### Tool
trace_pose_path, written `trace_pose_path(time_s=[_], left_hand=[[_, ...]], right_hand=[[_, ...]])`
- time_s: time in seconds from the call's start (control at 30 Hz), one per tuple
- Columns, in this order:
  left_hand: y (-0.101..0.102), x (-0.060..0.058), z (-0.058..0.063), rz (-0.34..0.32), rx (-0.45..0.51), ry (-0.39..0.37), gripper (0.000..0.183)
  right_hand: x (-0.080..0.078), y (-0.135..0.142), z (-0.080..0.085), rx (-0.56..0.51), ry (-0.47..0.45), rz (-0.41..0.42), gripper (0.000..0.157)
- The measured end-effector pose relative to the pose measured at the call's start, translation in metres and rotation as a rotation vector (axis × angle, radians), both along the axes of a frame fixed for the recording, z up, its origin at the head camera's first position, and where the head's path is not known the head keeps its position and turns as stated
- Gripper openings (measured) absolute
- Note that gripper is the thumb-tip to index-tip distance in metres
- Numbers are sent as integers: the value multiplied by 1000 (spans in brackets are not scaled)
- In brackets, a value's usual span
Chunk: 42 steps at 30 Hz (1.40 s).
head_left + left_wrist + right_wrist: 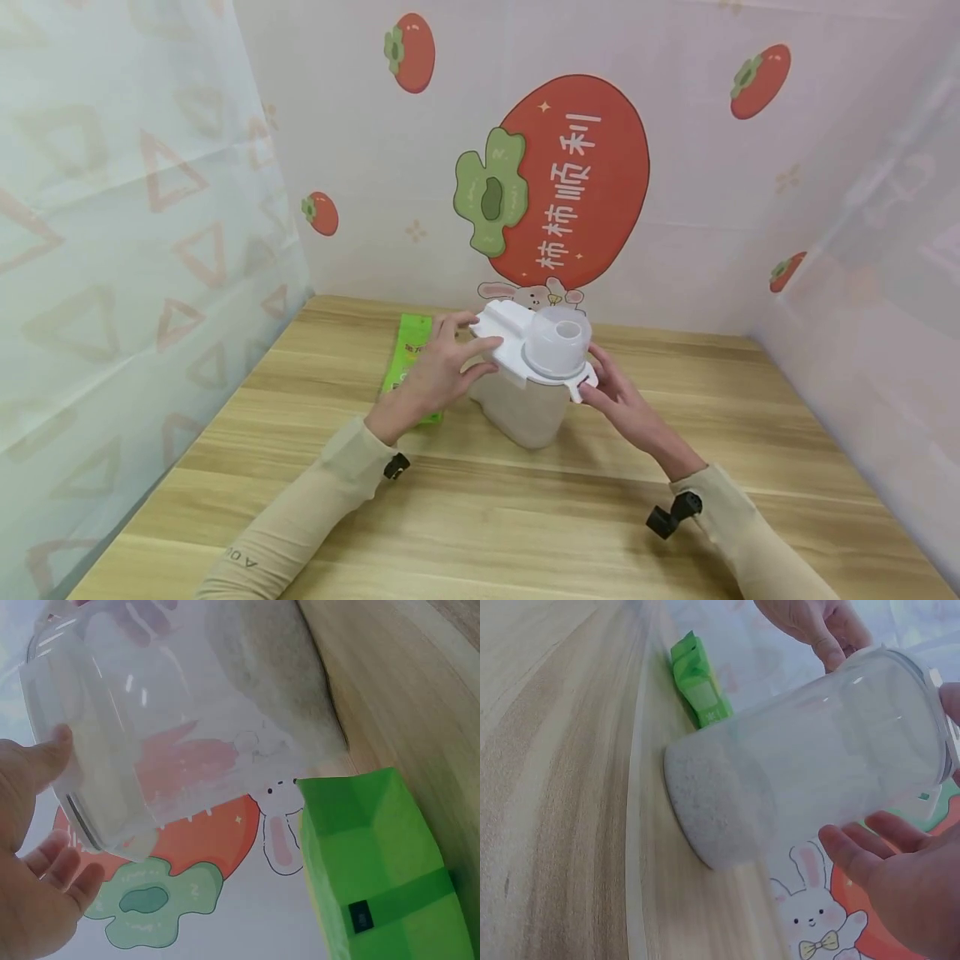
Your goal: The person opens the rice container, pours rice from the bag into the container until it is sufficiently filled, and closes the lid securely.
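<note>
A clear plastic storage canister (528, 412) stands on the wooden table, with pale grains (705, 802) in its bottom. Its white lid (506, 333) carries a translucent domed cup (558, 342). My left hand (438, 367) grips the left end of the lid, thumb at the near edge and fingers spread toward the far side. At the other end, my right hand (622, 408) holds the lid by its right edge, the thumb on the small tab. The right fingers reach behind the canister, partly hidden in the head view.
A green packet (408, 354) stands on the table (480, 517) just left of the canister, partly covered by my left hand. Behind the table hangs a pale cloth wall (697, 208) printed with persimmons. Patterned sheets close off the left and right sides.
</note>
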<state>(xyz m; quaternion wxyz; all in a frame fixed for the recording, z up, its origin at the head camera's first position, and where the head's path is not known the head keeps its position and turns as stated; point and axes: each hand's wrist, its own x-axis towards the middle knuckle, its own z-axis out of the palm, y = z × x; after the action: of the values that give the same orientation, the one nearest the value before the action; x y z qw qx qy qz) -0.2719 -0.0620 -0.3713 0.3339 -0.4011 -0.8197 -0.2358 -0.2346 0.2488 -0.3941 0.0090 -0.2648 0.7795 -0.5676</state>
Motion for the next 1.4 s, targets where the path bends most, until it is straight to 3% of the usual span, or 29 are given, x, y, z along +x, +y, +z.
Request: trace_pose_path(time_s=[0.1,0.27,0.53,0.7,0.8,0.93,1.07,1.17,1.3,1.4], left_hand=[[0,-1,0,-4,0,31,37],[0,2,1,-11,-15,11,38],[7,17,10,19,-38,-39,30],[15,27,12,26,-41,-77,28],[22,35,12,81,-63,-72,42],[30,46,9,238,-170,-33,77],[36,54,5,338,-227,-11,95],[38,56,3,350,-214,-72,99],[41,57,-1,316,-169,-232,105],[43,56,-6,287,-126,-298,107]], right_hand=[[1,-2,1,20,0,-11,65],[4,-5,1,33,-8,-20,66],[8,-15,0,-12,34,-36,66],[14,-22,2,26,42,-72,68],[19,-26,4,44,37,-84,69],[23,-30,4,41,40,-84,70],[25,-33,4,25,62,-91,70],[27,-36,5,6,69,-86,69],[28,-38,5,-13,60,-84,68],[28,-39,4,-7,66,-98,68]])
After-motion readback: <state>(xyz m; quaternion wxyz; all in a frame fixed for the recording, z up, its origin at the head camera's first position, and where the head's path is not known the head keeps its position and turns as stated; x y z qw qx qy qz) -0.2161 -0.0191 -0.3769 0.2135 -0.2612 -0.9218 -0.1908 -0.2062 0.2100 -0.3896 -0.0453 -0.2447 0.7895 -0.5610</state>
